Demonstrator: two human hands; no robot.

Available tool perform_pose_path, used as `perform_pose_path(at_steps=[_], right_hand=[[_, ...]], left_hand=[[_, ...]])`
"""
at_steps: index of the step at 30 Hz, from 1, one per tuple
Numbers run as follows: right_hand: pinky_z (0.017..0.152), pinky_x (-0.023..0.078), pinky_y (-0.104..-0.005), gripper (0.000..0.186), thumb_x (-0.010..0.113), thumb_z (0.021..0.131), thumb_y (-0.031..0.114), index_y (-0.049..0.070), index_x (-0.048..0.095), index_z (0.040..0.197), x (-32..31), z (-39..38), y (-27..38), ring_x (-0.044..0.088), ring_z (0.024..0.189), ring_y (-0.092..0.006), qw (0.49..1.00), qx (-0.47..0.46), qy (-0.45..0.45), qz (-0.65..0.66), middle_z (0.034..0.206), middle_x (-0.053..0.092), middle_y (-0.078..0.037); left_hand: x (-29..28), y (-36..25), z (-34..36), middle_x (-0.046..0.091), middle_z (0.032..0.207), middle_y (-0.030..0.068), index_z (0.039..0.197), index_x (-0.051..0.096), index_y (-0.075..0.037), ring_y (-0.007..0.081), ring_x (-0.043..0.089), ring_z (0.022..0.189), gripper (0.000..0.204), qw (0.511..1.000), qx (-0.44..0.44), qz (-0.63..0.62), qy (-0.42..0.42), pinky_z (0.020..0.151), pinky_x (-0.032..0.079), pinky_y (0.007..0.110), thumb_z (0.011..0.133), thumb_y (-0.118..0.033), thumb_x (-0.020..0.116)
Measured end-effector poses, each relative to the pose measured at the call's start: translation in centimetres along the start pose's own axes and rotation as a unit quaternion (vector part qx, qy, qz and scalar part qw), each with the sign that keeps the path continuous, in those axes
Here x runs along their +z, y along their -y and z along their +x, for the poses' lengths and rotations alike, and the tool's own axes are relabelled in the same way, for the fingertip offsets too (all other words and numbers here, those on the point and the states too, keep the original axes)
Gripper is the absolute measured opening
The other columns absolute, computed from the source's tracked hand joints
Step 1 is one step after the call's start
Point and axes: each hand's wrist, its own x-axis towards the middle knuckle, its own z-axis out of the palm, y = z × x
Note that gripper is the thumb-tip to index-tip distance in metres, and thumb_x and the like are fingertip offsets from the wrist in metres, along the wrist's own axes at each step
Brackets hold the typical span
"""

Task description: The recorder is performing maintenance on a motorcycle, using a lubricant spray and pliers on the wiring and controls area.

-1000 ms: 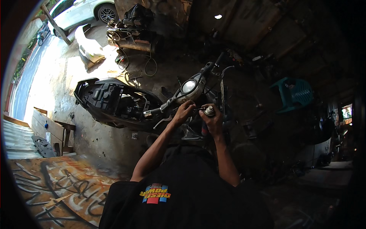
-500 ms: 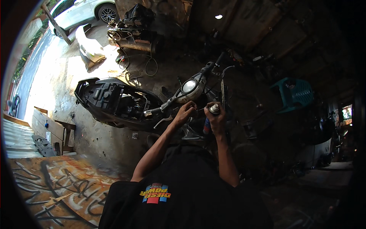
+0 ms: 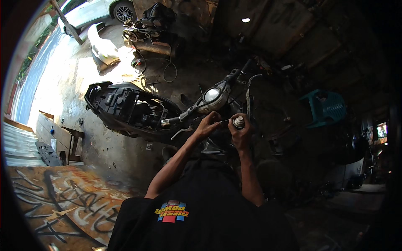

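Observation:
My right hand is wrapped around a spray can, whose pale top with its nozzle faces up out of my grip. The can's body is mostly hidden by the fingers. Just left of it, my left hand has its fingertips drawn together in a pinch. A thin line shows between those fingertips and the can's top, too small to name. Both hands are over the near side of a partly stripped scooter, close to its round instrument dial, left handlebar grip and brake lever.
A teal plastic chair lies at the right. Beyond the scooter are a compressor-like machine with hoses, a white body panel and a parked white car. A paint-marked wooden board is at the near left.
The whole view has shifted slightly, so the scooter and surroundings sit a little further right. The spray can's blue and red body, visible below my right hand before, is now hidden.

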Motion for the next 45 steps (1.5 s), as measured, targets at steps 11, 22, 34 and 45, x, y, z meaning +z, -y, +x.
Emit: perform_pose_path(at_steps=[11,22,34,45], right_hand=[[0.073,0.053,-0.0317,0.015,0.075,0.085,0.005,0.005,0.064,0.094,0.3,-0.6,-1.3,0.064,0.078,-0.0159,0.999,-0.006,-0.036,-0.01,0.085,0.065,-0.005],[0.075,0.051,-0.0302,0.013,0.072,0.086,0.005,0.005,0.062,0.094,1.0,0.4,-1.0,0.061,0.079,-0.0119,0.999,-0.005,0.023,-0.028,0.085,0.062,-0.002],[0.073,0.053,-0.0312,0.015,0.073,0.085,0.002,0.006,0.061,0.094,0.7,0.2,-1.3,0.063,0.078,-0.0149,1.0,-0.009,-0.012,0.017,0.087,0.064,-0.005],[0.074,0.052,-0.0291,0.013,0.072,0.089,0.004,0.005,0.061,0.097,2.3,0.0,-1.0,0.061,0.079,-0.0121,0.999,0.032,0.003,0.016,0.088,0.063,-0.003]], left_hand=[[1.2,-0.3,0.8,0.069,0.11,0.0119,0.122,0.055,-0.002,0.0178,0.066,0.103,0.041,0.998,0.037,0.036,0.044,0.089,0.052,0.035,0.093,-0.027,0.07],[0.6,-1.0,0.7,0.07,0.103,0.0098,0.121,0.059,-0.002,0.0166,0.065,0.098,0.044,0.998,0.063,0.008,0.02,0.086,0.052,0.034,0.092,-0.034,0.071],[-0.1,-1.3,0.7,0.071,0.103,0.0132,0.122,0.06,-0.005,0.0214,0.067,0.098,0.046,0.995,0.058,0.073,0.027,0.083,0.053,0.038,0.093,-0.038,0.071],[-1.2,-0.9,0.3,0.072,0.104,0.0123,0.12,0.061,-0.003,0.0219,0.069,0.098,0.04,0.996,0.067,0.056,0.006,0.084,0.055,0.037,0.094,-0.033,0.069]])
